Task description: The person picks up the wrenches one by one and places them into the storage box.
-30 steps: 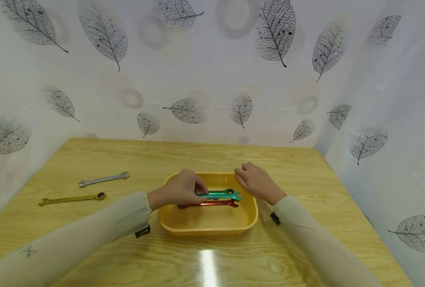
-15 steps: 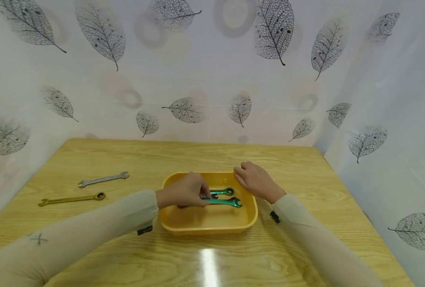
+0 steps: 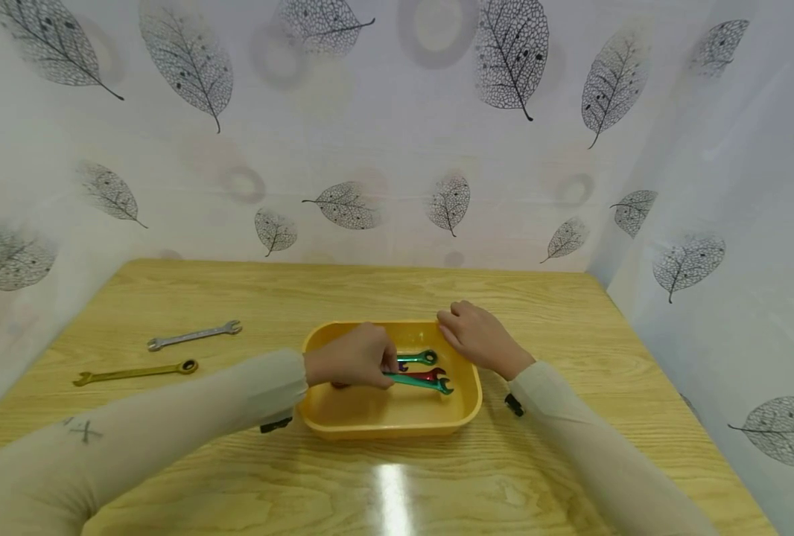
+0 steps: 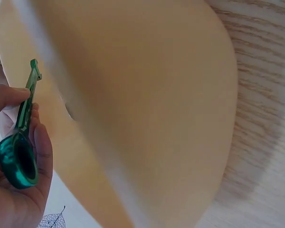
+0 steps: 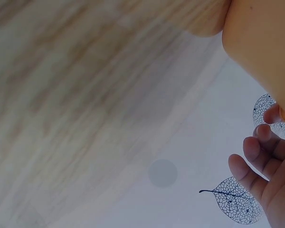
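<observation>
My left hand is over the yellow plastic basin, pinching a shiny green wrench between thumb and fingers. In the left wrist view, that wrench's ring end lies near the palm and its open end points away. Inside the basin are a red wrench, a second green wrench with a ring end, and a small purple-blue piece, all partly hidden by the hand. At the basin's far right corner, my right hand holds the rim; its fingers show outside the wall.
To the left on the wooden table lie a silver open-ended wrench and a gold combination wrench. A pale cloth printed with leaves hangs behind the table and along its sides.
My left hand has moved slightly right with the green wrench, whose open end has come lower, nearer me, in front of the red wrench. The right hand stays on the rim.
</observation>
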Tool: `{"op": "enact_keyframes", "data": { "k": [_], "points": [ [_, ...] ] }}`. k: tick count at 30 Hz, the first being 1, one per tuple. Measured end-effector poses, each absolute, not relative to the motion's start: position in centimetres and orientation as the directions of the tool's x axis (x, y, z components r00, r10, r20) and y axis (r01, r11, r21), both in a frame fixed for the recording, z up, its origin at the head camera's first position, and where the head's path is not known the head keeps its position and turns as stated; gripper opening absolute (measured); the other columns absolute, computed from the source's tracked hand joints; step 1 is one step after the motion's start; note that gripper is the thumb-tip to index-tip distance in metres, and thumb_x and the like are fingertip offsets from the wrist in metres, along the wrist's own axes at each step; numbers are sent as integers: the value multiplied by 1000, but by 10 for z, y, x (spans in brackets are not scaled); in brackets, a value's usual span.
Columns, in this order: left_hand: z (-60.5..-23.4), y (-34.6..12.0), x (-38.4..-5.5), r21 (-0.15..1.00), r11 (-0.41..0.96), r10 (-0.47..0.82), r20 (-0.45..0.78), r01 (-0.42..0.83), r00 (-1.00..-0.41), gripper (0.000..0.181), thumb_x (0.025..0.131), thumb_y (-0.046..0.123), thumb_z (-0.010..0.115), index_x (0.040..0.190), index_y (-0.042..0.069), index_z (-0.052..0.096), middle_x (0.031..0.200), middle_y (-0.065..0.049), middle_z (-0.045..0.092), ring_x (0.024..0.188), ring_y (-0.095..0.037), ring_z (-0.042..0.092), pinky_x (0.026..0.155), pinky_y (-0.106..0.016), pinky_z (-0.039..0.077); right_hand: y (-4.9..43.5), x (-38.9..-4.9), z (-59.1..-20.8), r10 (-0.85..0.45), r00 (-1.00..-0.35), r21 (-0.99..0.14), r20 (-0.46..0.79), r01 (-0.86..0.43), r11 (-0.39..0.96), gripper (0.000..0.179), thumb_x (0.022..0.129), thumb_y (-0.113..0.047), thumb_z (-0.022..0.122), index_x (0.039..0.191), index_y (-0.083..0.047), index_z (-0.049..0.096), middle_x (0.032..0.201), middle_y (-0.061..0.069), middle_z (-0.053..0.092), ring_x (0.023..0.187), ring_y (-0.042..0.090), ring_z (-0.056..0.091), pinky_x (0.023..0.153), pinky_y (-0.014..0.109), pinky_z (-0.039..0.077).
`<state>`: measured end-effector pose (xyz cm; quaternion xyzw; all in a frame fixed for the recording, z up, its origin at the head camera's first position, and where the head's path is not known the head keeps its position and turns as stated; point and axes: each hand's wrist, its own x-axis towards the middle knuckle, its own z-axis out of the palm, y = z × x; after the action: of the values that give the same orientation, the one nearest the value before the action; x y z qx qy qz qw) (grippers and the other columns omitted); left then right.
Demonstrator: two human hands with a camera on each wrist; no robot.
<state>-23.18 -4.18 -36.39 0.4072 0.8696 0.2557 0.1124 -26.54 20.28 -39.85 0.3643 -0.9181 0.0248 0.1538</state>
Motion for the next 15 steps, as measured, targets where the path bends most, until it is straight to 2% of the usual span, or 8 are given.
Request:
{"op": "enact_keyframes", "data": {
  "k": [7,15],
  "points": [
    [-359,-33,-233,533,550,770,-25,643,-637,8,71,6,70,77,8,75,67,2,70,48,0,48,54,-16,46,204,-265,-399,-655,-696,60,294,-671,739,14,95,-18,52,83,-11,48,69,2,35,61,13,29,56,25,29],
    [-363,-27,-237,516,546,779,-21,660,-627,5,72,8,73,77,8,74,70,0,70,55,0,56,56,-16,48,204,-265,-399,-658,-690,54,302,-676,735,15,95,-19,52,83,-11,48,69,2,34,60,12,27,55,24,28]
  ]
}}
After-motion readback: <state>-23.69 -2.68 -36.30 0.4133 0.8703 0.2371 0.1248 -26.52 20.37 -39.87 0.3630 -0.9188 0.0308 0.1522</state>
